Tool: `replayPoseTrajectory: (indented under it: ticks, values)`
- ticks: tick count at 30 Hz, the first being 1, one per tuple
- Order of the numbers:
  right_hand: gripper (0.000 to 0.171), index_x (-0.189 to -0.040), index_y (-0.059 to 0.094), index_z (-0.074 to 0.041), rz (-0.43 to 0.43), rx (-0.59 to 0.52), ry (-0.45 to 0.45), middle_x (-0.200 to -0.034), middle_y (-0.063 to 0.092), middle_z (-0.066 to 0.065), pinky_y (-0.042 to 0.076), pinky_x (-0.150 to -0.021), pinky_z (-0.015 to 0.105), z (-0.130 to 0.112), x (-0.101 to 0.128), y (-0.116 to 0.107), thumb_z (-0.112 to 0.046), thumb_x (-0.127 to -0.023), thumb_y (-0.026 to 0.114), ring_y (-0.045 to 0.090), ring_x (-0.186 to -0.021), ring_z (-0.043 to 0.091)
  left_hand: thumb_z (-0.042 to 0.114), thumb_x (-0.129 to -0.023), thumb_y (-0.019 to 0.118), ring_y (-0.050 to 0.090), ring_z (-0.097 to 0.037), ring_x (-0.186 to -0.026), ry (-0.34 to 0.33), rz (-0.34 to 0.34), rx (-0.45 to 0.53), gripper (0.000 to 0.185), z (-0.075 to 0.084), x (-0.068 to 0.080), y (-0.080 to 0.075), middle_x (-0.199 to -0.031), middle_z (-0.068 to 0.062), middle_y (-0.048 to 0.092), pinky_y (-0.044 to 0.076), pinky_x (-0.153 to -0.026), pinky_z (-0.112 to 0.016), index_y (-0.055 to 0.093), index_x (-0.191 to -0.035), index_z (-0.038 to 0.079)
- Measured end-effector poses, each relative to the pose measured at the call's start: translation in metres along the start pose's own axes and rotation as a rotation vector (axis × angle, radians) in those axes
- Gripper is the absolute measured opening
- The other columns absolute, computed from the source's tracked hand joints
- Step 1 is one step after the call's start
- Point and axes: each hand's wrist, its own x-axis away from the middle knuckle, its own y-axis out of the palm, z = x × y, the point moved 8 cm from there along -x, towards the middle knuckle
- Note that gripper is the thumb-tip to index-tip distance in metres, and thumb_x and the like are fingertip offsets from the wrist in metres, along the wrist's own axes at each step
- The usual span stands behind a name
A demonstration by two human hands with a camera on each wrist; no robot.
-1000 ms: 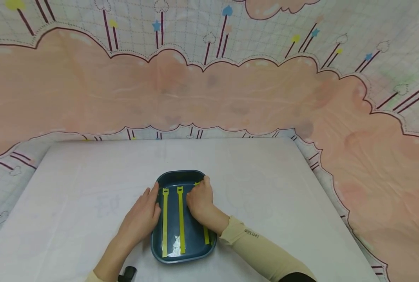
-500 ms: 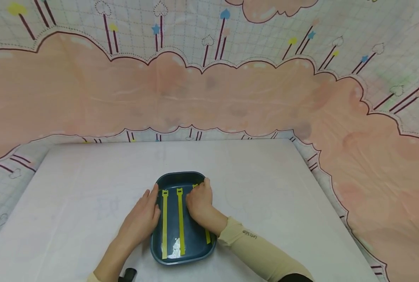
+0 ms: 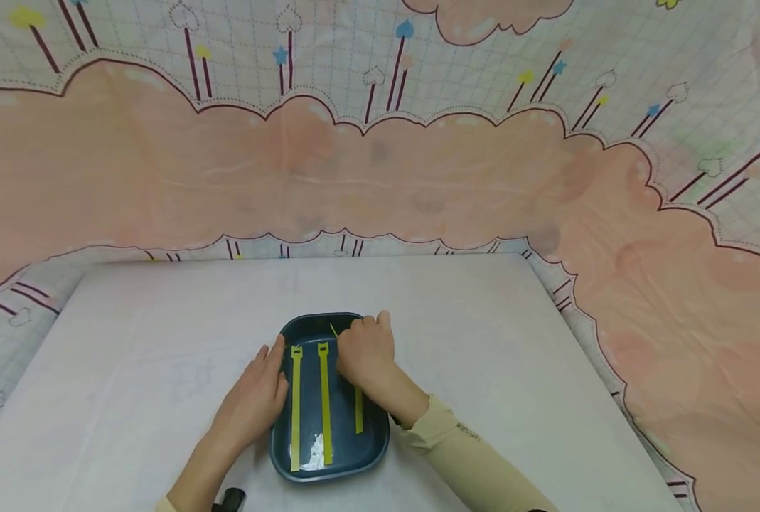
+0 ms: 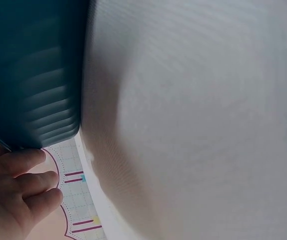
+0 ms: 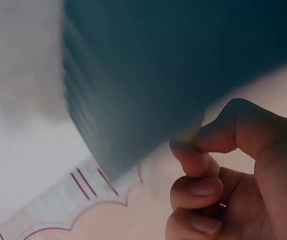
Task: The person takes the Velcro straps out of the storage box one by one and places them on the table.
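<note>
A dark blue rectangular tray (image 3: pixel 344 455) lies on the white table, with yellow slotted cable ties in it. One cable tie (image 3: pixel 296 412) lies lengthwise by the left wall, another cable tie (image 3: pixel 325 409) near the middle. My left hand (image 3: pixel 254 395) rests against the tray's left side, fingers mostly straight; the left wrist view has its fingers by the tray's outer corner. Over the tray's right side, my right hand (image 3: pixel 367 355) pinches a third cable tie (image 3: pixel 358 412). Its middle is hidden by the hand; a yellow bit shows at the fingertips in the right wrist view.
A small black object (image 3: pixel 231 498) lies near the left forearm at the bottom edge. The white tabletop (image 3: pixel 495 341) spreads around the tray. Patterned pink and white cloth (image 3: pixel 290 178) hangs behind and to the sides.
My right hand has shifted slightly and turned, drawing the pinched cable tie left and up from the tray's right wall. The left hand stays at the tray's side.
</note>
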Motion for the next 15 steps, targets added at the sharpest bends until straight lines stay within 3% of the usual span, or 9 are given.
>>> replayPoseTrajectory:
  ticks: [5, 9, 12, 15]
  values:
    - [0.035, -0.051, 0.045, -0.017, 0.145, -0.091, 0.038, -0.057, 0.036, -0.002, 0.018, -0.065, 0.035, 0.026, 0.011, -0.032, -0.022, -0.079, 0.066, 0.034, -0.055, 0.016, 0.013, -0.096, 0.05, 0.035, -0.05, -0.135, 0.016, 0.016, 0.005, 0.062, 0.0, -0.001, 0.0, -0.146, -0.034, 0.036, 0.035, -0.103, -0.061, 0.027, -0.15, -0.006]
    - [0.032, -0.05, 0.044, -0.016, 0.216, -0.118, 0.062, -0.056, 0.037, -0.001, 0.023, -0.064, 0.035, 0.052, 0.019, -0.036, -0.017, -0.073, 0.066, 0.036, -0.054, 0.017, 0.012, -0.096, 0.05, 0.035, -0.05, -0.135, 0.024, 0.022, 0.006, 0.061, 0.0, -0.002, 0.0, -0.146, -0.034, 0.037, 0.036, -0.103, -0.062, 0.028, -0.15, -0.007]
    - [0.032, -0.05, 0.043, -0.015, 0.176, -0.133, 0.104, -0.056, 0.038, 0.0, 0.026, -0.065, 0.037, 0.074, 0.022, -0.026, -0.015, -0.073, 0.065, 0.037, -0.054, 0.018, 0.013, -0.096, 0.05, 0.035, -0.051, -0.134, 0.024, 0.019, 0.004, 0.061, 0.0, -0.003, -0.001, -0.146, -0.034, 0.037, 0.036, -0.103, -0.062, 0.028, -0.149, -0.008]
    - [0.032, -0.05, 0.043, -0.015, 0.071, -0.159, 0.155, -0.057, 0.039, 0.001, 0.028, -0.067, 0.039, 0.092, 0.025, -0.01, -0.016, -0.075, 0.064, 0.039, -0.056, 0.019, 0.013, -0.096, 0.049, 0.036, -0.051, -0.134, 0.021, 0.016, 0.003, 0.061, -0.001, -0.003, -0.001, -0.145, -0.035, 0.037, 0.036, -0.102, -0.062, 0.027, -0.149, -0.008]
